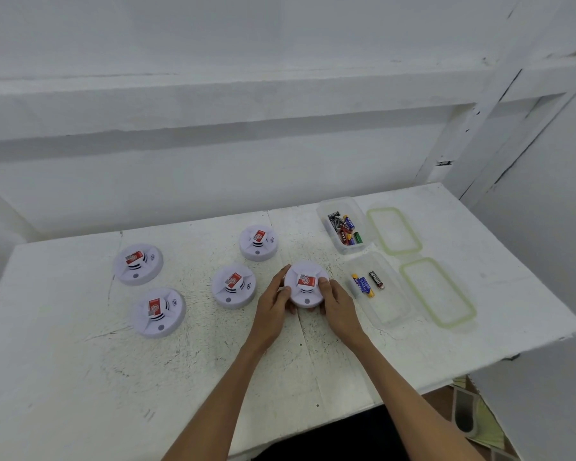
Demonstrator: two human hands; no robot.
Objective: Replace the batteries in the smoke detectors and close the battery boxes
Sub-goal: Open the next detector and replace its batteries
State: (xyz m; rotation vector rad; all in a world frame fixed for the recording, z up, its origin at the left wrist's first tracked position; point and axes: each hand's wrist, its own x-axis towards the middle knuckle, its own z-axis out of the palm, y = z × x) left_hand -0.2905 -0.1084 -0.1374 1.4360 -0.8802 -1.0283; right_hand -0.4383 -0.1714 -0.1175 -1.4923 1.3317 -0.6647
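Several round white smoke detectors with red labels lie on the white table. One smoke detector sits right of centre, gripped from both sides. My left hand curls round its left rim, and my right hand holds its right rim with the thumb on top. Other detectors lie at the back, in the middle and at the left. A clear box to the right holds three batteries. A second clear box behind it holds several batteries.
Two clear lids with green seals lie on the table's right side, one at the back and one nearer. The table's right edge drops off beyond them. A white wall with ledges stands behind the table.
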